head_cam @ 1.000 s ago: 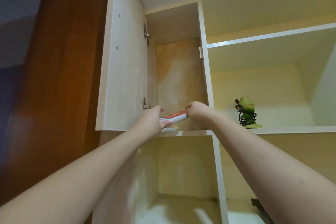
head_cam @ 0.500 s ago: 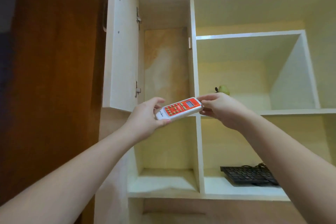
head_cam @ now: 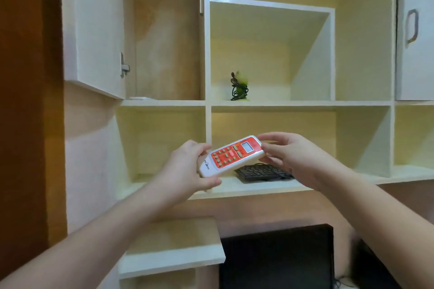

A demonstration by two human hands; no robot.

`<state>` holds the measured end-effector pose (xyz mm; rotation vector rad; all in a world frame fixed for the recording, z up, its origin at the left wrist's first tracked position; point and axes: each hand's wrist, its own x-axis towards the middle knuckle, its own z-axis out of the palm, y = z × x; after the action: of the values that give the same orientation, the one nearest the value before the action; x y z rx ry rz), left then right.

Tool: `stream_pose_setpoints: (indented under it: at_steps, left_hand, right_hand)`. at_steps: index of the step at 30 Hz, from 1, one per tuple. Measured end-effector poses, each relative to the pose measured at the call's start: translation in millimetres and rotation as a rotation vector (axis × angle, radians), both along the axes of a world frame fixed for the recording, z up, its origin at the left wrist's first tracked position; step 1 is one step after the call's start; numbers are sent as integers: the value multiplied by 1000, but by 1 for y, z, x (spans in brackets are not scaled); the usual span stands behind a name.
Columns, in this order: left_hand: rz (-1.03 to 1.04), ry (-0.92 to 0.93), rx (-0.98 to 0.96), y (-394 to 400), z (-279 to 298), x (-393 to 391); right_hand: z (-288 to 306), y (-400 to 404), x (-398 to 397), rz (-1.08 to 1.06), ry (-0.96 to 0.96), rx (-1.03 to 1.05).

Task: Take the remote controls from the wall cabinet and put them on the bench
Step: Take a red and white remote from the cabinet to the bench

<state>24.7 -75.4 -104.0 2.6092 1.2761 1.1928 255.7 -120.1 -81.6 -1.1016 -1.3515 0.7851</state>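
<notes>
Fingers point(head_cam: 203, 148) of both hands clamped on the ends of one remote control point(head_cam: 231, 156), held in the air in front of the shelves.

The left hand point(head_cam: 187, 171) pinches the white lower end, thumb under it; the right hand point(head_cam: 288, 157) grips the top end by the small screen, so the red button face tilts up toward one o'clock. Behind it, at four o'clock, a black keyboard point(head_cam: 260, 172) lies on the lower shelf point(head_cam: 256, 186). At twelve o'clock a green thing wound in black cable point(head_cam: 239, 88) stands on the upper shelf. At ten o'clock the wall cabinet point(head_cam: 164, 40) stands with its door point(head_cam: 94, 26) open; something white point(head_cam: 141, 98) lies on its floor. At six o'clock, well below, sits the pale bench point(head_cam: 173, 244) beside a dark monitor point(head_cam: 277, 258).
</notes>
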Motion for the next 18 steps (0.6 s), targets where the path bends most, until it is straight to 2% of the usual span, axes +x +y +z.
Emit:
stream_pose_setpoints:
  at_steps: [9, 13, 18]
  left_hand:
    - [-168, 37, -178, -41, -63, 78]
    - [-277, 6, -320, -65, -89, 129]
    - [-407, 28, -463, -104, -137, 203]
  right_hand:
    - [-88, -76, 79, -71, 63, -88]
    - [-129, -119, 135, -135, 38, -121]
    - [-182, -182, 199, -194, 100, -172]
